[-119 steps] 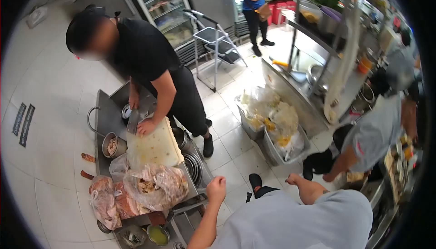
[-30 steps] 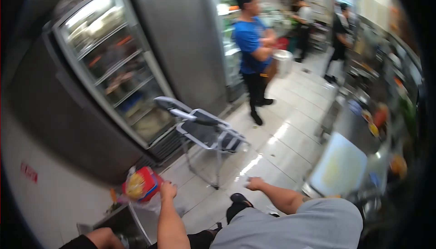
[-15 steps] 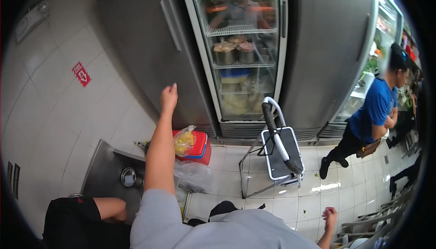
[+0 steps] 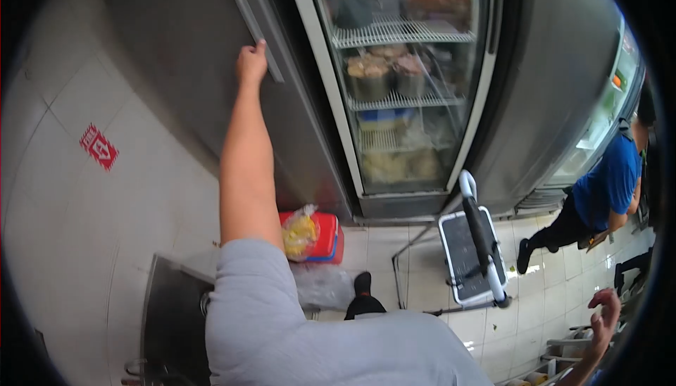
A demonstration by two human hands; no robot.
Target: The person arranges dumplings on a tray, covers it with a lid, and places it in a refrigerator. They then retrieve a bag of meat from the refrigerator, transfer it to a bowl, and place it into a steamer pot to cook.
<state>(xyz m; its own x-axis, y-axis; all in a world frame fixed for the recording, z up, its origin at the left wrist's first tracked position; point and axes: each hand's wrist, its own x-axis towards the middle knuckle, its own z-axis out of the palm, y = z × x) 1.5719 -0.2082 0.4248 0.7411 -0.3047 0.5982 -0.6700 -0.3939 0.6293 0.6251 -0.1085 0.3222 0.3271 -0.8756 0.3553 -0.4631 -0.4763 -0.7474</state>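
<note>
My left hand (image 4: 251, 66) is raised on my outstretched arm, its fingers curled in and the thumb up. It is right beside the long metal handle (image 4: 255, 28) of a grey steel door (image 4: 190, 55); I make out nothing in the fist, and any contact with the handle is unclear. Low on the right, my right hand (image 4: 605, 312) hangs with loosely bent fingers apart and nothing between them. Right of the steel door stands a glass-door fridge (image 4: 408, 104), closed, with metal pots (image 4: 370, 89) on a wire shelf.
A folding step stool (image 4: 470, 263) stands before the fridge. A red cooler (image 4: 325, 234) with a plastic bag of yellow items (image 4: 300, 237) on it is on the floor, near clear plastic (image 4: 320, 286). A person in blue (image 4: 609, 182) is at the right. A steel counter (image 4: 169, 315) is lower left.
My left hand has moved up to beside the door handle. The view has shifted closer to the fridges. A seated person's black clothing and bare limb at lower left are out of view.
</note>
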